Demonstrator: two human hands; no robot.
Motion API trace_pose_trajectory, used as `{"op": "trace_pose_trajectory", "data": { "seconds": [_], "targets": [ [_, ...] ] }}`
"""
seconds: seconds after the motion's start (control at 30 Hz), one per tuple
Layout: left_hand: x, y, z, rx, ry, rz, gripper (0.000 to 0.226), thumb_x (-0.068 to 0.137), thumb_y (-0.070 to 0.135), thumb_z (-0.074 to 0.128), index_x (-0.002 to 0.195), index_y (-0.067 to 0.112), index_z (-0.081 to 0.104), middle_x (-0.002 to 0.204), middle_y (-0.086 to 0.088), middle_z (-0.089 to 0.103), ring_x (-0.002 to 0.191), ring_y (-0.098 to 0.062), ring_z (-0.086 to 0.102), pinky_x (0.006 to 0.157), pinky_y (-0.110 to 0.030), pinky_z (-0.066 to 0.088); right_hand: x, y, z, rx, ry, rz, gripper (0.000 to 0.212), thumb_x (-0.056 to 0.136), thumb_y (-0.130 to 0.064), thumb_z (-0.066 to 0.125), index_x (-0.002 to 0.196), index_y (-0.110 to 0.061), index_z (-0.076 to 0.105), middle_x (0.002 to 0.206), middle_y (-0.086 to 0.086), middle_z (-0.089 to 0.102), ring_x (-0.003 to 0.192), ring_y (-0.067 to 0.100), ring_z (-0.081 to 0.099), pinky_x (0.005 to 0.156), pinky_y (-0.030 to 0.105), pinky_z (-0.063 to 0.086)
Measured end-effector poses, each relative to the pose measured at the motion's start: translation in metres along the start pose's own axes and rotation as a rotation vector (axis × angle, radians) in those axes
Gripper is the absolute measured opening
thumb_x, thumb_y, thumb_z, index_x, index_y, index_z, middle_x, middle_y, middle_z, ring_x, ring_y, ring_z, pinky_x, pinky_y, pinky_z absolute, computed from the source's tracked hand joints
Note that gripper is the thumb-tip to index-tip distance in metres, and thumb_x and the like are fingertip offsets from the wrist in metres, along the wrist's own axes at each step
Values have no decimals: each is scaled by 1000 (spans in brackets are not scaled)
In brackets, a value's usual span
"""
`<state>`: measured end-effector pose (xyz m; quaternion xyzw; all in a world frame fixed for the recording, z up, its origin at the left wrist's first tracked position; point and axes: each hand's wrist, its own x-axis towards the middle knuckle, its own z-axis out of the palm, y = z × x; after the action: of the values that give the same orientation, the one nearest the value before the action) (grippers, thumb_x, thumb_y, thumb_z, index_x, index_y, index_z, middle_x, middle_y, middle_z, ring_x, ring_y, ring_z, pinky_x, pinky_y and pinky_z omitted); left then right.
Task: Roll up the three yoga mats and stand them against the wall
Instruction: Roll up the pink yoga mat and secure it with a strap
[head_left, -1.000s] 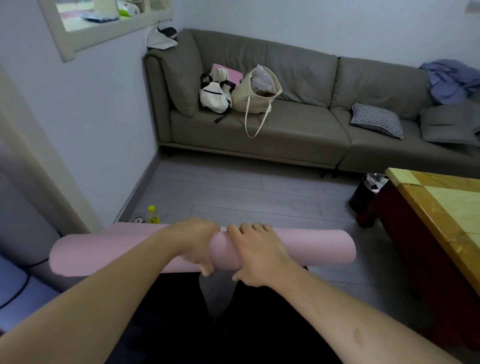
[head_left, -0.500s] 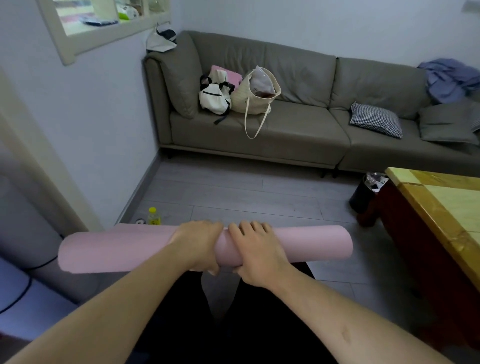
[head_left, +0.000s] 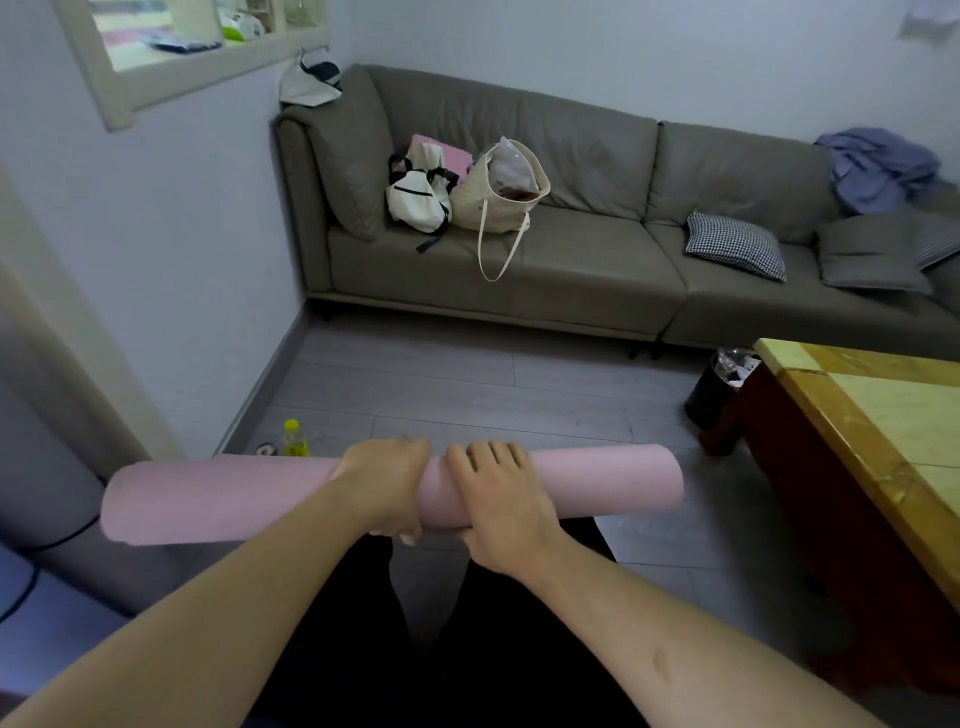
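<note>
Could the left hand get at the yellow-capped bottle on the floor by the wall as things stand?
Probably not right away: the left hand grips the rolled pink mat alongside the right hand, and the mat lies across in front of the bottle.

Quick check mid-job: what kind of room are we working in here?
Most likely a home living room: a grey sofa with bags on it, a wooden coffee table, and grey plank flooring.
</note>
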<state>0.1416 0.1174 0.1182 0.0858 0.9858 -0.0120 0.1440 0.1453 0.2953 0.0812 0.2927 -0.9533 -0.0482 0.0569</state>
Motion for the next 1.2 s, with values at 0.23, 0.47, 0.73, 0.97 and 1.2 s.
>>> {"op": "trace_pose_trajectory", "data": {
  "seconds": [0.23,0.47,0.73,0.97,1.2],
  "targets": [
    [-3,-6,-22,-52,-188,26,73,54,49,91,111,28,52,103,6,63,92,-20,63,80,-37,58,6,2,-20,36,-93,-18,70,61,-34,82,119,-22,43,105,4,60,93,28,57,86,41,46],
    [-24,11,-4,26,-44,-30,79,62,52,87,126,28,46,120,7,61,108,-21,63,78,-36,45,12,1,-36,135,-239,29,57,64,-35,80,111,-28,49,97,-2,63,86,27,62,72,33,36],
    [-12,3,-3,-53,-96,8,71,56,54,84,111,26,49,105,4,63,94,-21,63,83,-37,56,-9,-5,-5,44,-25,-29,80,58,-39,87,121,-19,42,112,7,57,100,30,53,93,42,46],
    [-20,18,21,161,142,-42,68,75,36,82,128,20,42,126,-4,59,114,-26,60,93,-37,44,15,-1,-17,50,-154,12,69,64,-34,82,119,-22,44,110,8,65,103,32,62,91,42,46],
    [-23,15,27,159,220,-63,71,75,37,81,131,22,39,130,-2,58,119,-25,61,96,-38,42,9,-4,-9,79,-79,2,71,60,-34,83,118,-21,45,109,6,62,101,31,59,89,42,47]
  ]
}}
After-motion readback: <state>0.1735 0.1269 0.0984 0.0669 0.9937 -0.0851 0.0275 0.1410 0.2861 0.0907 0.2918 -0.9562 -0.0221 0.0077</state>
